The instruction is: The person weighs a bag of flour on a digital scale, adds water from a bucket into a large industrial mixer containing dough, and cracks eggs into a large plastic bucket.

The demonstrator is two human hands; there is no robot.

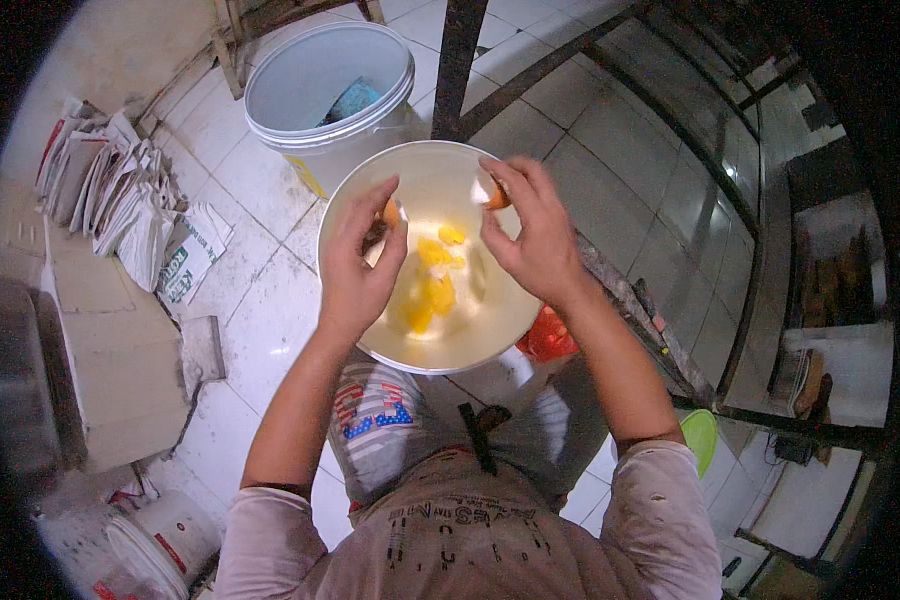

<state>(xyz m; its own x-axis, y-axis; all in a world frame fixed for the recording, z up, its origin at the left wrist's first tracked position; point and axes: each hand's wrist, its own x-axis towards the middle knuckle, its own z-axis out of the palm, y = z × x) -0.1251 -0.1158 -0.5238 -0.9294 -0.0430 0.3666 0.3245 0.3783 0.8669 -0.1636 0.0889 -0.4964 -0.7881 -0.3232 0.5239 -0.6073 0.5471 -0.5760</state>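
A wide pale bowl (505, 315) is in front of me at the centre, with several bright yellow egg yolks (435, 295) lying in clear egg white at its bottom. Over its left side, my left hand (363, 265) is closed on a brown piece of eggshell (391, 212). My right hand (535, 235), above the right side of the bowl, grips another piece of eggshell (496, 194), brown outside and white inside. The two pieces are apart from each other, and the fingers partly hide both.
Beyond the bowl stands a large white bucket (370, 135) with something blue inside. Stacked papers (120, 195) lie on a cardboard box (120, 350) at the left. A dark metal frame (460, 60) rises at the right. A red plastic bag (548, 338) sits beside the bowl.
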